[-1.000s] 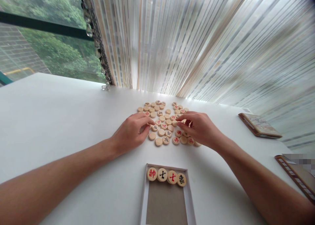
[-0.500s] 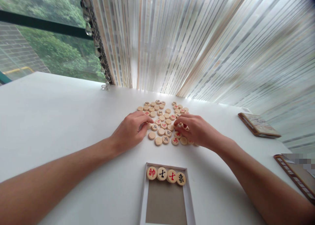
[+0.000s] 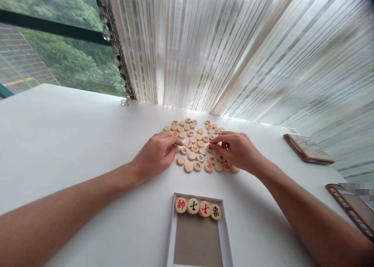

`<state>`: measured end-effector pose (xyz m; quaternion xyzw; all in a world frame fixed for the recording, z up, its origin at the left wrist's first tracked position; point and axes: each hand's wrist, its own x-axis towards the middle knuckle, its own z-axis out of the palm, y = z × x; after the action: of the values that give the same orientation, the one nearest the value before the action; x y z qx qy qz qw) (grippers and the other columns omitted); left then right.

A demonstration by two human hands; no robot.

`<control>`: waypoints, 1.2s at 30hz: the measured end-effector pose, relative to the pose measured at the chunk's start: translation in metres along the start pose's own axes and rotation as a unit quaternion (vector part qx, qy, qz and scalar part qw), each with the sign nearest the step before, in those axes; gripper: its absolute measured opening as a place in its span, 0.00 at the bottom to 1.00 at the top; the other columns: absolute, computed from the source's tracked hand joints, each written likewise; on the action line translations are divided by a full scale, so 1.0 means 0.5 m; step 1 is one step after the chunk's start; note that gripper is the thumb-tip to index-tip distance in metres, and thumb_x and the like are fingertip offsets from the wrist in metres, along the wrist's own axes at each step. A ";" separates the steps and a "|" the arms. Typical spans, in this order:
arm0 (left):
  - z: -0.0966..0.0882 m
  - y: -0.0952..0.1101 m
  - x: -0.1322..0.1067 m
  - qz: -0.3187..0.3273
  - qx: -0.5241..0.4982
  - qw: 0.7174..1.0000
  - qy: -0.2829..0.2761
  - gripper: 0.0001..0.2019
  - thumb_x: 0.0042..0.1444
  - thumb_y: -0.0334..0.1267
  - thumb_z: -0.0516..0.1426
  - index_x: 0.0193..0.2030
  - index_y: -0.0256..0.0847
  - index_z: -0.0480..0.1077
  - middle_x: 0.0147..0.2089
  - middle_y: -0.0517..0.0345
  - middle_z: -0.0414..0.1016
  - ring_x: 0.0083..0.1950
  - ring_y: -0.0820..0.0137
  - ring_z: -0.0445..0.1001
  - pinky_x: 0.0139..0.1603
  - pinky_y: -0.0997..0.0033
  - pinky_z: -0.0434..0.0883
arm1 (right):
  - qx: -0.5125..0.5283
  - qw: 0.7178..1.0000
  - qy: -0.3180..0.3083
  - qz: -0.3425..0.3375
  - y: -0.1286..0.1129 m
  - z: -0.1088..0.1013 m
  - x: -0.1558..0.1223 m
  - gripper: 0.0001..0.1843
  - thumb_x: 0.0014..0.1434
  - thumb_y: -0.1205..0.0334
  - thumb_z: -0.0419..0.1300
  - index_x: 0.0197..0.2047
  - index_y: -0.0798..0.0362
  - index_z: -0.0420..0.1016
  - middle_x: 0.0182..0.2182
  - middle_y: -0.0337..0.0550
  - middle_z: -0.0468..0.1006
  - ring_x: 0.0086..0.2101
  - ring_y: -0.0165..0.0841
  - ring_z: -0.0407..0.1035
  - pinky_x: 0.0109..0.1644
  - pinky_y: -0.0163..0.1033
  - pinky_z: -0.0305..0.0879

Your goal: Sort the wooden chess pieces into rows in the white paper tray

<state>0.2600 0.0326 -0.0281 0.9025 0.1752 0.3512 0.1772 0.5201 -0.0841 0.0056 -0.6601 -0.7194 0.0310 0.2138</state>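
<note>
This looked like a home: round wooden game pieces (image 3: 194, 148) lay on a smooth white bench (image 3: 73, 138), beside a pale striped curtain (image 3: 195, 49) and a dark-framed glass window (image 3: 52, 27) facing green leafy trees (image 3: 84, 60).

Left hand (image 3: 155, 153) and right hand (image 3: 239, 151) at scattered wooden discs (image 3: 200, 144)

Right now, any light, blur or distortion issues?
Head view: backlit through the striped curtain, whose stripes stretch and soften toward the right edge; head view: soft shadow on the white table under the right arm; head view: tray pieces sharp, far loose pieces hard to read.
</note>
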 end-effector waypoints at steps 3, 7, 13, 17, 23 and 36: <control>0.000 -0.002 -0.002 0.001 -0.001 1.000 0.002 0.12 0.62 0.25 0.55 0.42 0.39 0.79 0.42 0.51 0.84 0.45 0.62 0.82 0.52 0.60 0.78 | -0.007 1.000 0.008 0.001 0.000 -0.008 -0.001 0.10 0.66 0.63 0.63 0.38 0.53 0.86 0.34 0.46 0.84 0.27 0.32 0.72 0.35 0.37 0.67; 0.002 -0.007 -0.004 -0.014 -0.017 1.000 0.009 0.12 0.62 0.26 0.55 0.42 0.38 0.80 0.43 0.51 0.84 0.46 0.62 0.82 0.51 0.61 0.77 | -0.014 1.000 0.014 0.023 -0.003 -0.029 -0.004 0.09 0.66 0.61 0.64 0.38 0.53 0.86 0.32 0.44 0.84 0.26 0.31 0.71 0.34 0.37 0.65; -0.028 0.001 0.021 -0.081 -0.021 0.996 0.007 0.11 0.61 0.29 0.57 0.41 0.38 0.81 0.41 0.54 0.85 0.39 0.66 0.80 0.42 0.68 0.75 | -0.011 0.999 -0.028 0.024 -0.017 -0.051 -0.008 0.11 0.66 0.57 0.63 0.37 0.51 0.86 0.29 0.41 0.83 0.26 0.31 0.70 0.32 0.37 0.64; -0.091 0.007 0.046 -0.083 -0.013 0.989 -0.120 0.08 0.58 0.32 0.59 0.38 0.41 0.82 0.35 0.59 0.83 0.32 0.70 0.76 0.33 0.72 0.70 | -0.006 0.999 -0.040 0.011 -0.024 -0.054 -0.008 0.12 0.67 0.57 0.62 0.37 0.51 0.86 0.28 0.41 0.83 0.26 0.31 0.72 0.33 0.37 0.64; -0.133 -0.002 0.052 -0.031 -0.022 0.963 -0.265 0.08 0.56 0.36 0.66 0.43 0.41 0.81 0.42 0.57 0.82 0.38 0.69 0.77 0.36 0.74 0.70 | 0.011 0.999 -0.043 0.009 -0.026 -0.050 -0.006 0.11 0.67 0.60 0.63 0.37 0.52 0.86 0.29 0.42 0.83 0.28 0.31 0.73 0.33 0.35 0.65; -0.091 -0.013 0.039 0.014 0.063 0.959 -0.275 0.13 0.73 0.37 0.52 0.42 0.38 0.77 0.37 0.55 0.79 0.37 0.67 0.77 0.38 0.69 0.66 | 0.013 0.999 -0.044 0.013 -0.024 -0.055 -0.008 0.12 0.68 0.57 0.62 0.38 0.52 0.86 0.29 0.41 0.83 0.28 0.31 0.74 0.34 0.36 0.66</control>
<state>0.2408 0.0559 0.0117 0.9759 0.1291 0.0801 0.1565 0.5187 -0.0960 0.0332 -0.6649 -0.7188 0.0720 0.1898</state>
